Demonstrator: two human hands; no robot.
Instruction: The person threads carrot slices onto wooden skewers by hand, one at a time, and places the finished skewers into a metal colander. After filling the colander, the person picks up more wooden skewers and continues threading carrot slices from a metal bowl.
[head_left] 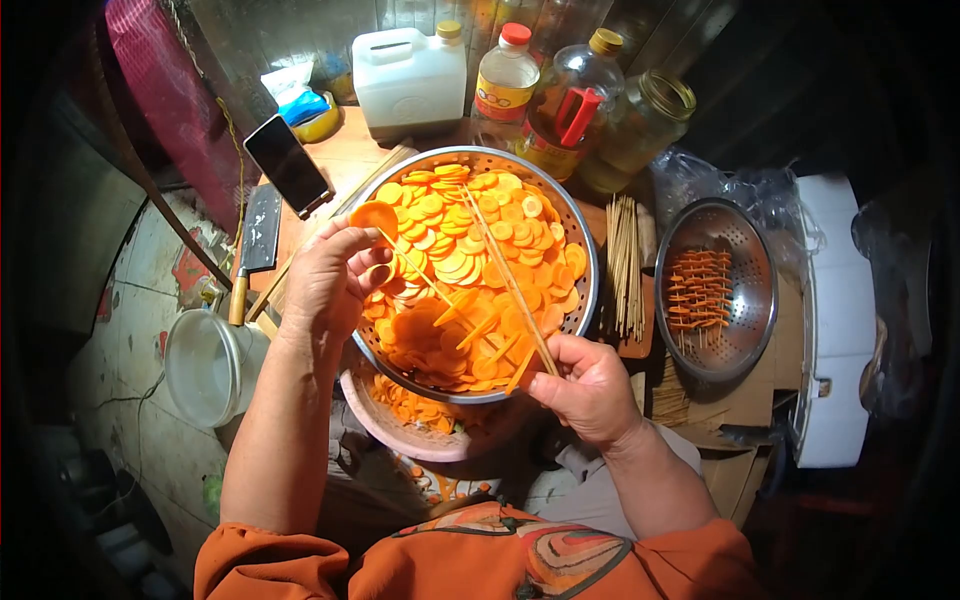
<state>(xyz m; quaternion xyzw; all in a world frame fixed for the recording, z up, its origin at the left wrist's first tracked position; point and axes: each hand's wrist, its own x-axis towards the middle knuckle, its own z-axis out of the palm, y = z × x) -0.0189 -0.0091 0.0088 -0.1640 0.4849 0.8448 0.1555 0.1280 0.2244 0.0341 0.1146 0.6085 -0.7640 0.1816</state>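
Observation:
My left hand (pixel 335 265) pinches a carrot slice (pixel 373 216) by its edge, at the tip of a thin wooden skewer (pixel 415 268). Several carrot slices are threaded farther down that skewer, spaced apart, toward my right hand (pixel 592 392). My right hand is closed around the skewer's lower end. It also grips bare wooden skewers (pixel 507 275) that slant up and away over the colander. Below both hands, a large metal colander (pixel 590 250) is heaped with loose round carrot slices (pixel 450 225). My right fingers partly hide the skewer ends.
At right, a smaller colander (pixel 755 345) holds filled carrot skewers (pixel 700 290); bare skewers (pixel 626 265) lie beside it. A pink basin (pixel 440 447) sits under the large colander. A cleaver (pixel 262 228), phone (pixel 287 163), bucket (pixel 215 365), jug (pixel 410 85) and bottles (pixel 505 85) stand around.

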